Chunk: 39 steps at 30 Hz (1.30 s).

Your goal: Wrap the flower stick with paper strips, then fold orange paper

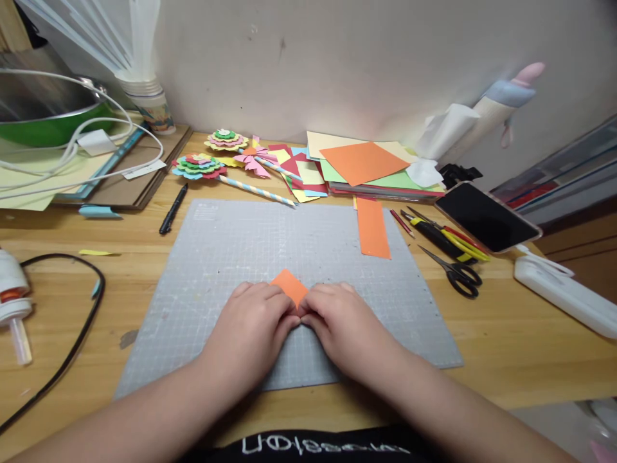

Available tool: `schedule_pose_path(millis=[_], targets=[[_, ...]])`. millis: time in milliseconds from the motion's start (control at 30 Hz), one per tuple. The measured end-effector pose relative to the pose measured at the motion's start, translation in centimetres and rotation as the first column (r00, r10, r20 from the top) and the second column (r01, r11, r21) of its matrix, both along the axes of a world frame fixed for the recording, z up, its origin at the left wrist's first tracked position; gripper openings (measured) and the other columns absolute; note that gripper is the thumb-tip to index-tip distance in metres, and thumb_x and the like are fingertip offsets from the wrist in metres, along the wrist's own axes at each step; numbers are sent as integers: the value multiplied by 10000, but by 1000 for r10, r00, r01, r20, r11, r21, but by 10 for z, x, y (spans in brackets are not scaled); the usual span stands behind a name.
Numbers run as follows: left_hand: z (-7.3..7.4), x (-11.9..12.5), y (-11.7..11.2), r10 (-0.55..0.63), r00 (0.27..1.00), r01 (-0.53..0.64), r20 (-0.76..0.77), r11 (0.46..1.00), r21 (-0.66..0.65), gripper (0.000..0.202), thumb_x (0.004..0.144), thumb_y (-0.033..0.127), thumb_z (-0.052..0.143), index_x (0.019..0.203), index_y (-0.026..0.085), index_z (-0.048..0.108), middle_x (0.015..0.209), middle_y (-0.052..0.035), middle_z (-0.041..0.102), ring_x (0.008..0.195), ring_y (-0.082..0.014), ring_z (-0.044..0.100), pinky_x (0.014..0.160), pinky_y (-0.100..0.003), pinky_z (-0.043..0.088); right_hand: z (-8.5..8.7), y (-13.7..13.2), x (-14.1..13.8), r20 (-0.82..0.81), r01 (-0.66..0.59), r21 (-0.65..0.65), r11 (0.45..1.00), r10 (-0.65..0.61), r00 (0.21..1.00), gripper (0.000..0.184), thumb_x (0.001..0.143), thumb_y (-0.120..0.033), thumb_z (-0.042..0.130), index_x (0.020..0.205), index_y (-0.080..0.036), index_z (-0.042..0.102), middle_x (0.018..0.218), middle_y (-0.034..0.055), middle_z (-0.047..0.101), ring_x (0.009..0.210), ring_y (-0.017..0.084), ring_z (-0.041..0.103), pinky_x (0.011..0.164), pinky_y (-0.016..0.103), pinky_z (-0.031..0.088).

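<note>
Between my two hands is a small piece of orange paper (289,285), its far corner pointing away from me over the grey cutting mat (231,244). My left hand (258,318) pinches its near left side, thumb and fingers pressed together. On the near right side my right hand (340,318) pinches it the same way, and the fingertips of both hands almost meet. The fingers hide the paper's near part, so I cannot tell how it is folded there. An orange paper strip (373,228) lies at the mat's far right.
Scissors (460,273), a utility knife (434,238) and a phone (489,215) lie right of the mat. Behind it are paper flowers (198,166) and stacked coloured paper (364,163). A black pen (173,209) and a glue gun (13,289) with its cord are on the left.
</note>
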<state>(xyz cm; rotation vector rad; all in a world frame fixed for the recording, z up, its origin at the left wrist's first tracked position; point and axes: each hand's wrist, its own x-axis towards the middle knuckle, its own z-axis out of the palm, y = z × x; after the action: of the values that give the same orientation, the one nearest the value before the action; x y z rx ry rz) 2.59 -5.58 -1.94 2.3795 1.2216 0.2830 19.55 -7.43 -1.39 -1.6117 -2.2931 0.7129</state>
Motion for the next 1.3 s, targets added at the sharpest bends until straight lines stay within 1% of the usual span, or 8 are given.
schedule_pose_path(millis=[200,333,433,567,700,900,1067,1300], targets=[[5,-19,-3,15,1000,-16,-27,999,-41,75,850,215,574,782,209,607,805,-1,642,800,-203,572,715,-363,392,-4,-3,3,-76,22,-27,999,-24,997,131,833,-79,622,788,-202,629,796,-33,658,805,141,579,757,322,379],[6,-41,-13,70,996,-69,-60,998,15,151,901,246,490,806,215,603,816,-10,630,784,-195,563,712,-362,394,-1,-2,3,-64,15,-37,999,-18,998,150,823,-57,619,773,-199,622,790,-35,659,790,139,575,760,324,383],[2,-50,-19,92,995,-89,-45,993,77,178,919,265,461,822,210,600,834,-19,634,791,-194,563,725,-370,398,3,-2,-1,7,-7,-13,1000,7,1000,148,827,-60,603,781,-198,630,791,-20,660,773,152,571,756,338,383],[-2,-51,-23,95,994,-87,-48,987,135,188,925,268,451,836,204,602,838,-27,642,790,-205,562,727,-387,399,5,-2,-15,109,-69,48,996,63,992,90,840,-122,602,777,-180,633,800,19,652,768,182,556,725,348,387],[-1,-49,-23,95,994,-87,-56,988,129,208,929,269,440,822,203,605,831,-28,641,785,-208,558,728,-394,401,-3,-2,-32,11,-126,98,987,126,992,77,876,-160,574,823,-167,629,829,31,638,823,180,549,752,325,403],[-2,-55,-22,125,992,-123,-31,990,70,201,927,295,451,830,196,598,844,-31,622,793,-202,552,733,-383,414,-16,-4,-38,-68,-100,147,984,111,991,112,905,-187,539,833,-166,622,838,31,625,842,173,537,774,317,399],[-5,-57,-23,133,990,-128,-37,986,108,191,930,279,444,845,189,591,848,-44,622,797,-213,544,736,-386,407,-18,-4,-39,4,-125,184,975,126,992,126,904,-172,527,812,-160,613,805,33,622,798,177,525,722,323,373],[-6,-53,-22,112,984,-88,-137,981,175,202,937,223,406,833,179,573,829,-50,611,783,-228,531,721,-387,385,-17,-1,-42,129,-183,232,955,156,979,144,890,-135,508,788,-145,608,779,37,617,760,182,510,696,324,341]])
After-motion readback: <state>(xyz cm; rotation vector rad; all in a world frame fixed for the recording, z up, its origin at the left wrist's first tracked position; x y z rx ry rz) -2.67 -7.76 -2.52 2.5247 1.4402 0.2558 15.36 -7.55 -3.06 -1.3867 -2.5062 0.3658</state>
